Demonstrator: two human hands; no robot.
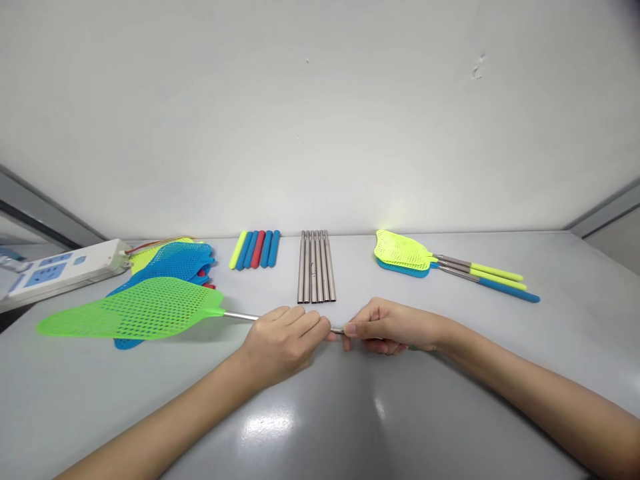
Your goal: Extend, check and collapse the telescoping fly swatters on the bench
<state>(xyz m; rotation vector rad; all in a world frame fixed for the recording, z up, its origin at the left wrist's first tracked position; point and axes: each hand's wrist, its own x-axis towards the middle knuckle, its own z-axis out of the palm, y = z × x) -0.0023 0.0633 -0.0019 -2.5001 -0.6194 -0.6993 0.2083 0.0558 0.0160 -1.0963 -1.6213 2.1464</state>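
Note:
A green fly swatter head (135, 310) on a thin metal rod (240, 316) lies low over the grey table (320, 413), pointing left. My left hand (283, 340) is closed around the rod near its right end. My right hand (387, 327) is closed in a pinch on the rod's tip, where a green bit, perhaps a handle sleeve, shows under the palm. The two hands almost touch at the table's middle.
Behind the hands lie several bare metal rods (316, 275) and several coloured handle sleeves (256, 249). A pile of blue and yellow swatter heads (173, 261) sits at left, beside a white power strip (60, 270). Finished swatters (440, 263) lie at right. A white wall stands behind.

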